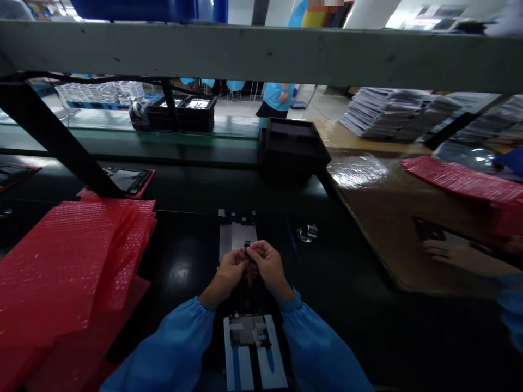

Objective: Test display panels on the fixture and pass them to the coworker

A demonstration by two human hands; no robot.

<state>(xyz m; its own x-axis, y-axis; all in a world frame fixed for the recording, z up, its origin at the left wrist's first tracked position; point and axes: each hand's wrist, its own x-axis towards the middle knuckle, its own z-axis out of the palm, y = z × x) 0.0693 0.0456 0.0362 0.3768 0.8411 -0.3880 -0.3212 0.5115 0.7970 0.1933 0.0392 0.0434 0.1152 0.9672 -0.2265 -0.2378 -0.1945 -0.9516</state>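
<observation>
Black plastic piece (247, 251) sits pinched between left hand (231, 271) and right hand (267, 267) fingers.

Head-worn view, looking forward and down from above the near edge of the black workbench (351, 332), close over the left hand (231, 274) and right hand (269, 267), shelf beam (261, 54) across the top
</observation>
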